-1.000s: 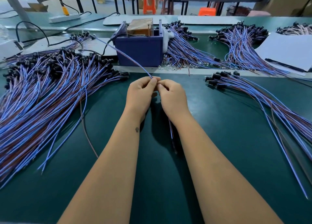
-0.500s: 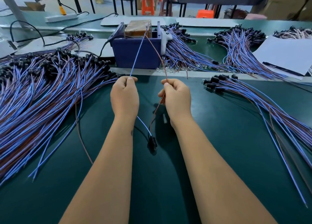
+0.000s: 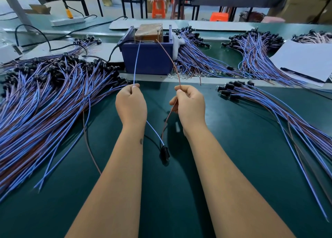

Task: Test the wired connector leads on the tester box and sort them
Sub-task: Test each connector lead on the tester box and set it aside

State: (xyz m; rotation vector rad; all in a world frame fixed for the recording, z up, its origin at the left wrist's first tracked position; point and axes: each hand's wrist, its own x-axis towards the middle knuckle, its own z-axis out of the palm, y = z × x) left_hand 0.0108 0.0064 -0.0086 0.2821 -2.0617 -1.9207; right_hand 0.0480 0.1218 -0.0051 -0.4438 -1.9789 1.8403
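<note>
The left hand (image 3: 131, 104) pinches the blue wire (image 3: 136, 61) and the right hand (image 3: 190, 104) the brown wire (image 3: 168, 55), plug (image 3: 164, 152) dangling between the wrists, tips seemingly reaching the blue box (image 3: 149, 60), so testing is underway and sorting comes next.

**Count on the desk**

One blue tester box (image 3: 149, 58), upper centre. One lead held up: one blue wire (image 3: 136, 61), one brown wire (image 3: 168, 52), one black connector (image 3: 164, 152). Two hands. Two orange stools (image 3: 158, 7) at top. Lead heaps too dense to count.
</note>
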